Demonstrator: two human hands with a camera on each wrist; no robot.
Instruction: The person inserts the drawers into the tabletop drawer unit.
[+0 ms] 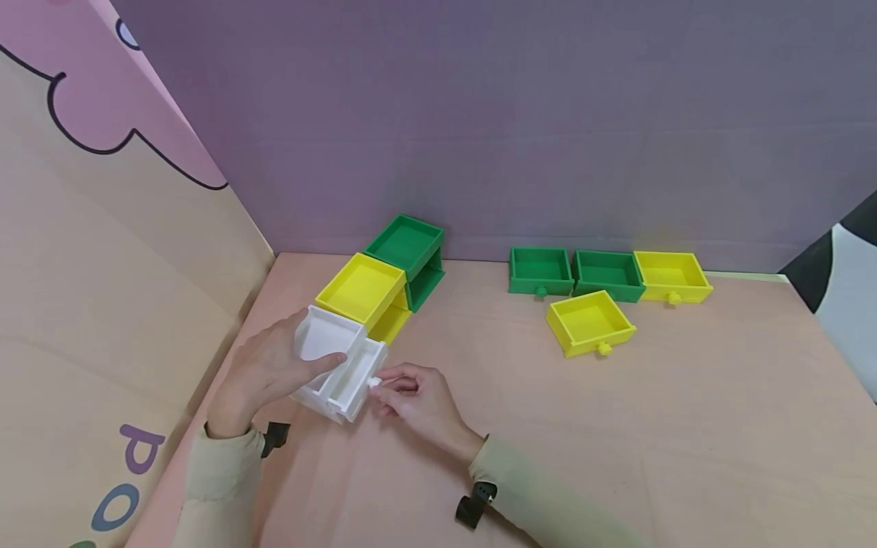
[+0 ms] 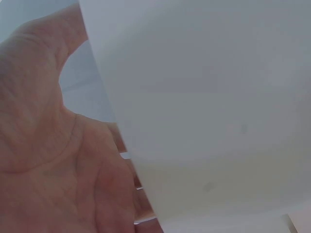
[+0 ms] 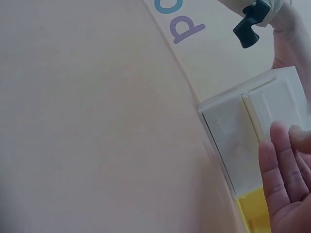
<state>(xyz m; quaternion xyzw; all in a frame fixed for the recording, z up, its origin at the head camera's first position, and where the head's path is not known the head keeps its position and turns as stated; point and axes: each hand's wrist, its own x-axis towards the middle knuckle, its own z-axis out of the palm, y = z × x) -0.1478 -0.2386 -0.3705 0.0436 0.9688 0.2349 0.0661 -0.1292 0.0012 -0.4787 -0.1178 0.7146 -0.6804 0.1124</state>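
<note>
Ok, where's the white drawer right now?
In the head view, the white drawer is left of centre, partly out of the white casing's right side, with the right hand pinching its knob and the yellow casing just beyond.

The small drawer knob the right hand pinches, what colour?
White drawer knob, best seen in the head view.

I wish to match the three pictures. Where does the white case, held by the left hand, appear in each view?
Head: the white case, left of centre, below mid-height.
Left wrist: the white case, very close, fills most of the right side.
Right wrist: the white case, at the right, partly hidden.
Shared landmark: the left hand, seen in all three.
</note>
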